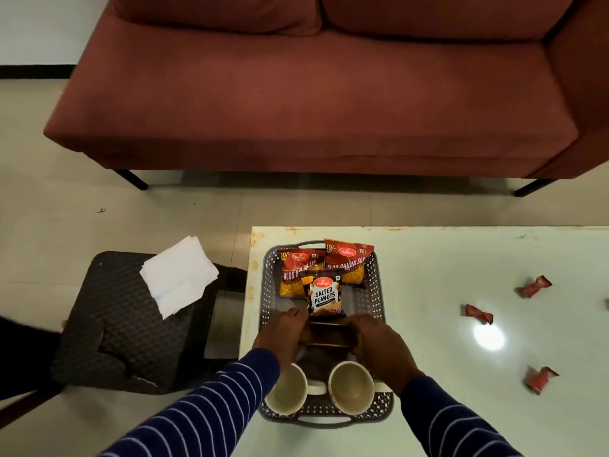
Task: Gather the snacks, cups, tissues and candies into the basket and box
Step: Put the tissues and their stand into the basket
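Note:
A grey perforated basket point(267, 285) stands on the white table. Inside it lie two red Aloo Bhujia packets point(298, 273), a Salted Peanuts packet point(324, 296) and two cream cups point(351, 385) at the near end. A small dark wooden box point(326, 334) sits in the basket's middle. My left hand point(281, 334) grips the box's left side and my right hand point(379, 344) grips its right side. Three red candies point(479, 314) lie on the table to the right. A stack of white tissues point(178, 280) rests on a black stool.
The black woven stool point(115, 324) stands left of the table point(461, 258). A maroon sofa point(313, 94) fills the far side, with tiled floor between it and the table.

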